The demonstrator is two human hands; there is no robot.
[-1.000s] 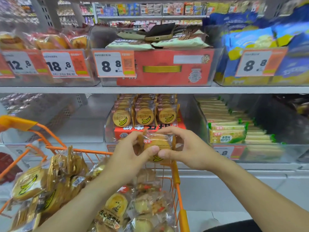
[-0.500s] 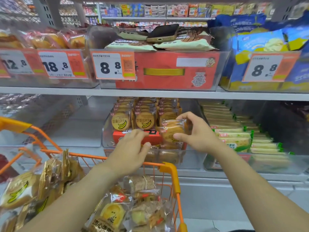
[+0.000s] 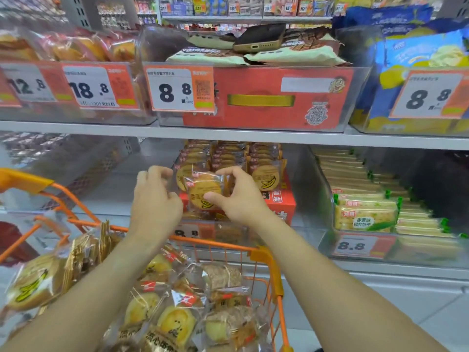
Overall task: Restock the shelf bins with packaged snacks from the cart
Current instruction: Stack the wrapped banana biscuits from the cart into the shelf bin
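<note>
Fingers: right hand [image 3: 238, 199] pinches banana cake pack [image 3: 204, 190] | left hand [image 3: 154, 199] curled beside, grip unclear | pack upright, just before bin [image 3: 299, 174] rows, above cart [image 3: 264, 252] | right nearer

Cart [image 3: 264, 252] before shelf bin [image 3: 299, 174]; snack packet [image 3: 204, 190] between hands, before bin rows.

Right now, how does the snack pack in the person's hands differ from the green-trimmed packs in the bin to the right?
The held banana pack shows a round golden cake with a banana drawing; the green-trimmed packs are rectangular and pale yellow. The banana pack is up in the air, pinched by the right hand, with the left hand beside it; the green-trimmed packs stand in rows in their bin. Both have small red brand labels.
</note>
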